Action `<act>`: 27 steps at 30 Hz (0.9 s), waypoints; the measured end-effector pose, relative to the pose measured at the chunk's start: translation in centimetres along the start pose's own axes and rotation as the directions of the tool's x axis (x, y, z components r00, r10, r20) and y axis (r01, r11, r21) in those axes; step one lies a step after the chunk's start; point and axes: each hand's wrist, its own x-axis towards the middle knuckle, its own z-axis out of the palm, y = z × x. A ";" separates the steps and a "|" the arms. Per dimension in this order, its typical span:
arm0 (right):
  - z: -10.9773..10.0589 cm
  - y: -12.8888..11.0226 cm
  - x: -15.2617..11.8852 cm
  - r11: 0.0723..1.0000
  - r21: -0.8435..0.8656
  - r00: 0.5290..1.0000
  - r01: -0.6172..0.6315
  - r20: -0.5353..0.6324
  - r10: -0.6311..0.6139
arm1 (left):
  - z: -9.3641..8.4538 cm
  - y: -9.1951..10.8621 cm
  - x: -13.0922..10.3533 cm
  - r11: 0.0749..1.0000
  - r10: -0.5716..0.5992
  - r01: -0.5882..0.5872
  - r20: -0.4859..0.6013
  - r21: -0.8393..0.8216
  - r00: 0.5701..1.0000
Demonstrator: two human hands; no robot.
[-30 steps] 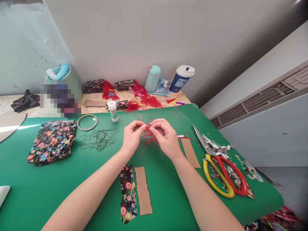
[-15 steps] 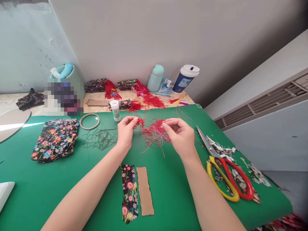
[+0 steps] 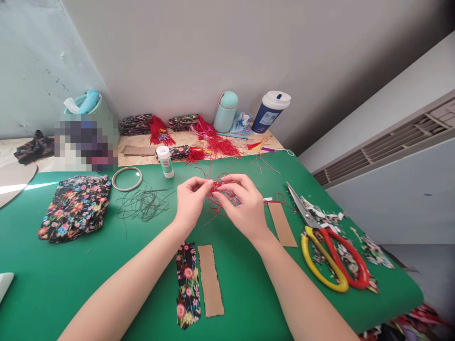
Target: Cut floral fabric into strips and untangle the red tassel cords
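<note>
Over the green mat, my left hand (image 3: pixel 190 201) pinches a small bunch of red threads (image 3: pixel 215 187) between thumb and forefinger. My right hand (image 3: pixel 245 203) meets it from the other side, thumb and fingertips curled on the same bunch. Beneath both hands lie loose red and pink strands (image 3: pixel 213 209), partly hidden by the fingers. Closer to me, a black floral fabric strip (image 3: pixel 188 286) lies beside a brown cardboard strip (image 3: pixel 211 282). A second cardboard strip (image 3: pixel 282 225) shows to the right of my right wrist.
Large scissors (image 3: pixel 325 246) with yellow and red handles rest among fabric scraps at right. A glue stick (image 3: pixel 165 163), a tape roll (image 3: pixel 127 179), dark green threads (image 3: pixel 144 203) and folded floral cloth (image 3: pixel 75 206) are at left. A flask (image 3: pixel 226 112) and cup (image 3: pixel 271 112) stand behind.
My hands have come together at the red threads, the right hand moving left and the left slightly right. The cardboard strip formerly behind my right forearm is now uncovered.
</note>
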 end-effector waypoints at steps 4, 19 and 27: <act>0.3 0.2 -0.2 0.999 0.020 0.999 -0.043 0.011 0.043 | 0.2 0.0 -0.4 0.999 0.025 -0.025 0.016 0.033 1.000; -1.2 0.0 0.5 0.972 0.192 0.981 -0.137 0.159 0.107 | -1.0 -0.1 1.0 0.989 0.134 -0.131 -0.047 0.062 0.990; -1.7 1.7 0.8 0.980 0.036 0.980 -0.195 -0.030 0.196 | -1.4 0.5 1.6 0.995 0.088 -0.091 -0.102 -0.031 0.991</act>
